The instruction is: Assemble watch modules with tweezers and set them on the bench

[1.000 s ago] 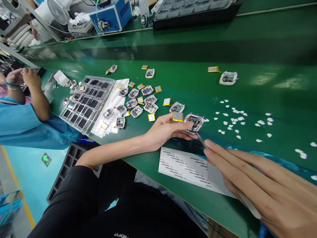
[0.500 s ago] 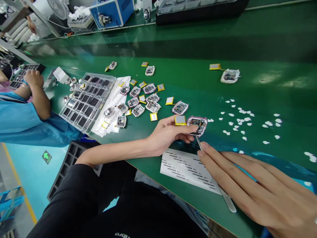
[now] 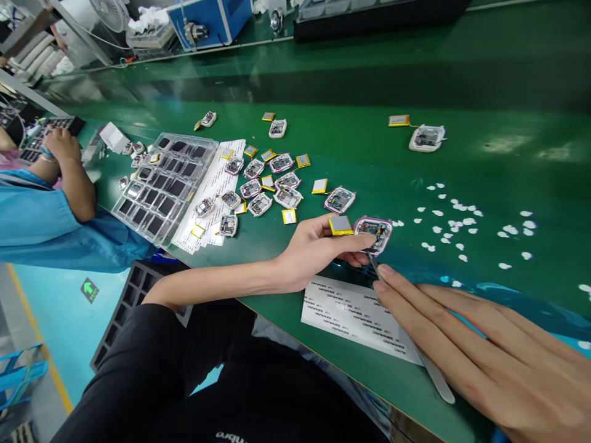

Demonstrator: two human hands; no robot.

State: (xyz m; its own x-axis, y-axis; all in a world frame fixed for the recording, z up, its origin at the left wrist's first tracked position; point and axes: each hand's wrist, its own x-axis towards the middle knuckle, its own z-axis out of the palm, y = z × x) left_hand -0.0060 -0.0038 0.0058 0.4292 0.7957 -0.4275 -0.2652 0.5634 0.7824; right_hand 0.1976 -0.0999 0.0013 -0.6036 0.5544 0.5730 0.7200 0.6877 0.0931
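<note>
My left hand (image 3: 318,249) grips a smartwatch case (image 3: 376,232) with a purple-edged rim and its circuit board facing up, the thumb pressing on the board. A yellow-edged battery (image 3: 340,225) sits beside the case, above the fingers. In my right hand (image 3: 480,351) are metal tweezers (image 3: 436,375), pinched near the front; their tip meets the lower edge of the case. The tip's exact contact is too small to make out. Under the hands lies a white printed sheet (image 3: 355,320). Left of my left hand, several open watch cases (image 3: 289,197) with batteries are spread out.
A clear compartment tray (image 3: 161,191) of dark screens stands to the left. Small white stickers (image 3: 455,224) dot the green table (image 3: 351,80) on the right. A co-worker's arm (image 3: 76,184) rests at far left. A black tray (image 3: 378,18) and blue box (image 3: 210,24) are at the back.
The whole view has shifted slightly. Both hands keep their hold, with the tweezers' tip still at the lower edge of the watch case.
</note>
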